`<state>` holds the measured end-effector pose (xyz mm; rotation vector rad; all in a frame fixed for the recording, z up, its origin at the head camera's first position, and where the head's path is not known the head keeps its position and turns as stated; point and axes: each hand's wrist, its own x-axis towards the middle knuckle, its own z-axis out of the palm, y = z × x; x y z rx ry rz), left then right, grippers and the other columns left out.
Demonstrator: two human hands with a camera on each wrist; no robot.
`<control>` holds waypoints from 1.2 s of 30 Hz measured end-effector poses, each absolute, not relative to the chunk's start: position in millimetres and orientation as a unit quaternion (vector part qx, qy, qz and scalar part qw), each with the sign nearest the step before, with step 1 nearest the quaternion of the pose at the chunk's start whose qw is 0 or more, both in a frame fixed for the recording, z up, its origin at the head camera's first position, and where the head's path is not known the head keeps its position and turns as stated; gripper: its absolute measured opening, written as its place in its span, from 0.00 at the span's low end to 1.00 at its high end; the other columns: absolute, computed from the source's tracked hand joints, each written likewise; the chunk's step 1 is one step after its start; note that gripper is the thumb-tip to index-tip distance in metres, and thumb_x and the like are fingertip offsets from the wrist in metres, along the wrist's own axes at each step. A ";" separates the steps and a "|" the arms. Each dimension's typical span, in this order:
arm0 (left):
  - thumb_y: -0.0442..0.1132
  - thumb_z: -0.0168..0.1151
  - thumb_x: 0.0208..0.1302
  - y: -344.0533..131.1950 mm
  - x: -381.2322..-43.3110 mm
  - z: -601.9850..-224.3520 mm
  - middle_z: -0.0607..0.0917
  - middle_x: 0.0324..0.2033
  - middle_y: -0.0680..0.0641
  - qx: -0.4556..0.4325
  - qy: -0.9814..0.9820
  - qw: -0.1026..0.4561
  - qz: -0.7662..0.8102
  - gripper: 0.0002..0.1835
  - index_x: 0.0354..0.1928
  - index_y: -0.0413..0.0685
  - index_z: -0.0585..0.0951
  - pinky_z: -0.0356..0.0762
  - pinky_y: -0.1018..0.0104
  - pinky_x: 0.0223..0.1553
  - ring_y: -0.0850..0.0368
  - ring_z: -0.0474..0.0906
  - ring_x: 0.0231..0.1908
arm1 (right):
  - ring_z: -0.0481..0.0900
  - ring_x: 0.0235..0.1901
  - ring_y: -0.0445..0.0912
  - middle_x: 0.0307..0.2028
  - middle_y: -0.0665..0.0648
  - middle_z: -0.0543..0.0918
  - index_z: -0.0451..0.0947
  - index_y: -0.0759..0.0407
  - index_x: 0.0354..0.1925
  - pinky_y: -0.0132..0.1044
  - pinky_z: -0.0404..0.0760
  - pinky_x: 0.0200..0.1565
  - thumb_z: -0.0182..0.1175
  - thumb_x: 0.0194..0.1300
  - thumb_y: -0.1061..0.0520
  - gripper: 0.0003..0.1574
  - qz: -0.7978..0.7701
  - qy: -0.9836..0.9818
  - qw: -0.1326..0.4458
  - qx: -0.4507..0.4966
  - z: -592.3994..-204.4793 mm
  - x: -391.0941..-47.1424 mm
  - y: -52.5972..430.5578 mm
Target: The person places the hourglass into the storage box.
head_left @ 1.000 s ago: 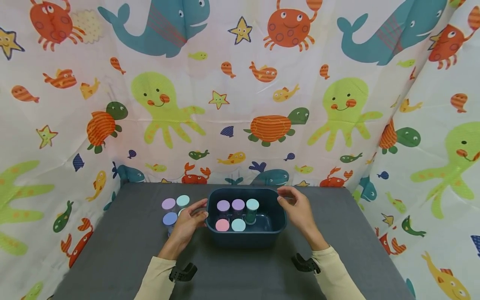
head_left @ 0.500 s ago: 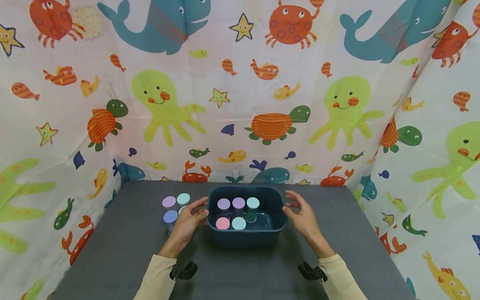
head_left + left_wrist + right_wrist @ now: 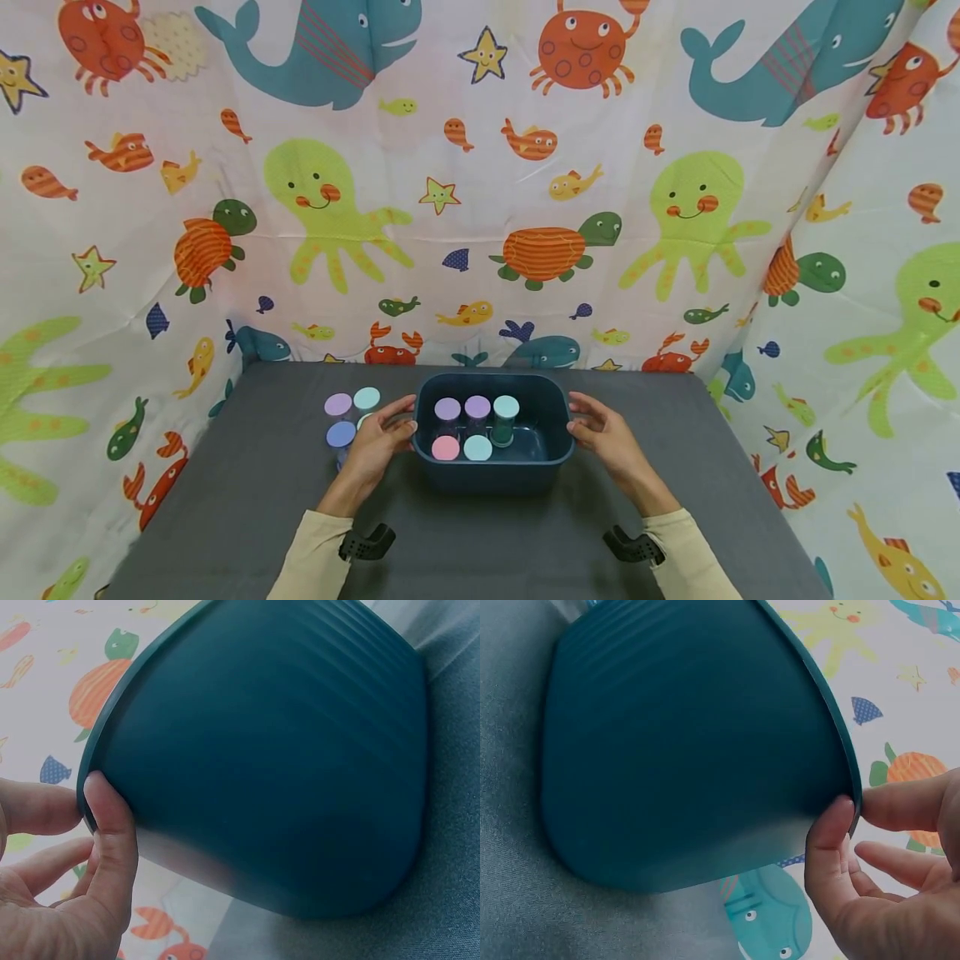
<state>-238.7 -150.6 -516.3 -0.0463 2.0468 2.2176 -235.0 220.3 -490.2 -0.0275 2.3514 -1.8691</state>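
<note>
A dark blue-teal plastic bin point(image 3: 491, 477) stands on the grey table. Inside are several small lidded jars: two with purple lids, a mint-lidded jar point(image 3: 506, 408) in the back row, and a pink lid point(image 3: 446, 448) and another mint lid in front. My left hand point(image 3: 372, 457) pinches the bin's left rim between thumb and finger, as the left wrist view confirms. At the opposite end, my right hand point(image 3: 613, 446) pinches the right rim; the right wrist view shows its thumb point(image 3: 832, 821) against the outer wall of the bin.
Several more lidded jars stand left of the bin, among them one with a blue lid point(image 3: 341, 433), partly hidden by the left hand. A curtain point(image 3: 480, 250) printed with sea animals hangs behind the table point(image 3: 720, 500) and along both sides.
The right hand shifted right, its fingers coming off the rim, then came back to the rim and now pinches it. The left hand and the bin have stayed put.
</note>
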 end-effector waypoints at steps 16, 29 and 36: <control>0.30 0.57 0.68 -150.9 -236.4 -514.3 0.73 0.61 0.38 -0.005 0.680 0.061 0.731 0.26 0.68 0.46 0.71 0.82 0.69 0.37 0.49 0.77 0.50 | 0.76 0.49 0.53 0.63 0.65 0.67 0.61 0.54 0.72 0.35 0.81 0.45 0.55 0.71 0.63 0.34 -0.640 0.760 0.108 0.002 -492.6 -236.9 222.5; 0.31 0.63 0.64 -136.3 -229.0 -513.6 0.76 0.56 0.38 0.002 0.740 -0.051 0.671 0.26 0.64 0.47 0.73 0.84 0.66 0.33 0.47 0.82 0.45 | 0.76 0.48 0.53 0.64 0.64 0.64 0.60 0.54 0.73 0.33 0.80 0.43 0.54 0.71 0.64 0.34 -0.652 0.751 0.105 0.007 -493.2 -237.0 229.4; 0.33 0.66 0.62 -145.4 -208.3 -510.3 0.81 0.50 0.44 0.029 0.788 -0.169 0.591 0.22 0.59 0.51 0.78 0.83 0.71 0.33 0.48 0.84 0.43 | 0.76 0.47 0.51 0.63 0.64 0.65 0.61 0.54 0.72 0.34 0.79 0.46 0.55 0.71 0.62 0.34 -0.642 0.759 0.106 -0.002 -494.6 -237.3 223.8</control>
